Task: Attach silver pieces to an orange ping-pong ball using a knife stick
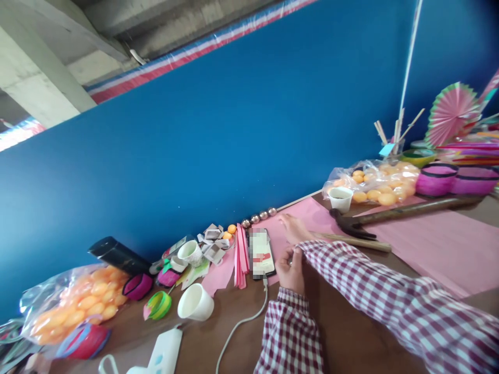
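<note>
My left hand (291,271) is closed at the cuff of my right sleeve (325,253), its thumb and fingers pinched together on the checked cloth. My right hand (295,228) reaches forward over pink paper (312,210), its fingers loosely extended with nothing visible between them. Left of both hands lies a phone (262,253) with a white cable (249,320) plugged into its near end. Wooden sticks (358,241) lie just right of my right hand. Several shiny metal balls (255,218) form a row beyond the phone.
A hammer (409,209) lies at the right, near a paper cup (340,199) and a bag of orange balls (385,182). At left are another ball bag (86,296), a white cup (195,302) and a power strip (167,350). A blue wall (218,130) stands behind.
</note>
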`<state>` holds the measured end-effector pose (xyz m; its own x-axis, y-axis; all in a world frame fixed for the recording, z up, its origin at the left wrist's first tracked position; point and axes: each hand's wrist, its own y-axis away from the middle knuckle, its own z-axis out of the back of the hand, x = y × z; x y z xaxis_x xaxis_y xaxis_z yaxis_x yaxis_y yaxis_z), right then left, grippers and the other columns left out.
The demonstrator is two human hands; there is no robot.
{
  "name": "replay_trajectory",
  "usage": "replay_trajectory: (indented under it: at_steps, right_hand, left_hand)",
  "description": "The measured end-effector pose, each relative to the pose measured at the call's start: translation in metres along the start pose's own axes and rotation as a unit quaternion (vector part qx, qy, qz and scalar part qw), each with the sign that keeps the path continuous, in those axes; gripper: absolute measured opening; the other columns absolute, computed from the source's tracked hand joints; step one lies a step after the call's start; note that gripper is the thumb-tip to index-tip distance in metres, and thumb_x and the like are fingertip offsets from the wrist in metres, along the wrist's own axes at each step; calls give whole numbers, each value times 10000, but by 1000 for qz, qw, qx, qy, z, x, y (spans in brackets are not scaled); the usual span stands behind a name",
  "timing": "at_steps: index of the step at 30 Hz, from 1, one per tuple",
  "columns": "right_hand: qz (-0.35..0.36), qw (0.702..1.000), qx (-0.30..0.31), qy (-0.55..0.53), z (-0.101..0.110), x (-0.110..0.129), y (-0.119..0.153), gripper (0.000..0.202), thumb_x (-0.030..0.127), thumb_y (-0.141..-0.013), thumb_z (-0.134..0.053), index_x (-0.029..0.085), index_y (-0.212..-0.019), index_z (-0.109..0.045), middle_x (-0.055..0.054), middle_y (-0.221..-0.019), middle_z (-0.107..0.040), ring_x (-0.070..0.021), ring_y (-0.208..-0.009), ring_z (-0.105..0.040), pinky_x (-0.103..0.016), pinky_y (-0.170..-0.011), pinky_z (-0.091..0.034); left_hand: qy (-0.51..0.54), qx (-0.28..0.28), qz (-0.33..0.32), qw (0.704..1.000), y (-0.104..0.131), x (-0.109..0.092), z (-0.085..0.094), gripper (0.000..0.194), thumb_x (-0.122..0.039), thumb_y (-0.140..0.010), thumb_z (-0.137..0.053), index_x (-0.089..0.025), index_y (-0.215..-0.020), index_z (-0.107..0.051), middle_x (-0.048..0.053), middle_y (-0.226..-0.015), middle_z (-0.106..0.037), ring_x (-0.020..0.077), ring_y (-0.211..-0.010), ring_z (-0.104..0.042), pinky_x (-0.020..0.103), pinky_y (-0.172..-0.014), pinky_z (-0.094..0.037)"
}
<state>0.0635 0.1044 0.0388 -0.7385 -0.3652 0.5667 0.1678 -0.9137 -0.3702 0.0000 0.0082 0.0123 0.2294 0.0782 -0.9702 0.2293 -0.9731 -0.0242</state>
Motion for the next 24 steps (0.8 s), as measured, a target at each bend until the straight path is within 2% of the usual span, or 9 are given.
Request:
replay_trajectory:
  at_steps: [2,4,8,11,13,16,19,24]
  right_hand:
    - [-16,1000,15,-5,-5,0,5,290,119,-811,-360,153,-1014,-564,-81,-939,-630,-153,-786,-566,-233,-669,-389]
    - [-21,999,25,-6,-5,-1,10,325,98,-793,-362,145,-1049,-556,-92,-958,-622,-163,-796,-563,-242,-674,-398]
    - [23,999,45,-13,6,-5,13,421,30,-720,-413,179,-1088,-553,-88,-1103,-560,-185,-967,-507,-259,-781,-380]
    - [30,997,44,-57,15,-8,11,391,30,-711,-436,184,-1038,-587,-87,-1079,-575,-192,-993,-492,-280,-828,-362]
    - [5,996,26,-88,17,-7,7,330,80,-759,-415,166,-1025,-590,-97,-1020,-600,-190,-943,-522,-297,-825,-369]
    - [-37,992,-3,-122,17,-2,2,300,153,-815,-362,156,-1026,-576,-90,-946,-625,-173,-865,-563,-297,-791,-398]
    - [-69,982,-29,-173,17,5,-4,283,174,-814,-364,158,-1011,-566,-74,-925,-637,-156,-850,-579,-280,-768,-420]
    - [-107,959,-58,-255,20,8,-9,269,152,-795,-360,145,-979,-556,-70,-906,-646,-136,-839,-589,-264,-774,-437]
  left_hand:
    - [-26,-35,-22,999,-4,0,5,296,-405,-636,-631,-116,-672,-582,-17,-530,-532,75,-458,-459,206,-461,-382]
    - [-44,-43,-34,998,-7,3,8,291,-401,-652,-615,-113,-673,-586,-14,-532,-531,78,-465,-462,206,-463,-380]
    - [-65,-36,-38,997,-6,7,8,275,-384,-664,-608,-110,-679,-600,-4,-537,-540,78,-471,-459,206,-471,-380]
    - [-62,-24,-47,997,-2,5,3,266,-380,-655,-620,-117,-687,-606,7,-563,-560,90,-504,-488,212,-498,-402]
    - [-46,-2,-51,998,4,2,-2,259,-376,-640,-637,-125,-691,-596,6,-582,-565,93,-521,-503,217,-519,-420]
    - [-4,75,4,997,12,0,-9,274,-382,-627,-652,-140,-713,-557,-13,-585,-548,71,-457,-477,217,-485,-431]
    - [21,116,42,992,17,0,-12,317,-401,-589,-677,-142,-708,-538,-17,-577,-545,65,-419,-468,217,-446,-428]
    - [-22,152,24,988,19,-2,-14,279,-369,-581,-682,-133,-656,-553,0,-533,-546,82,-432,-478,216,-446,-396]
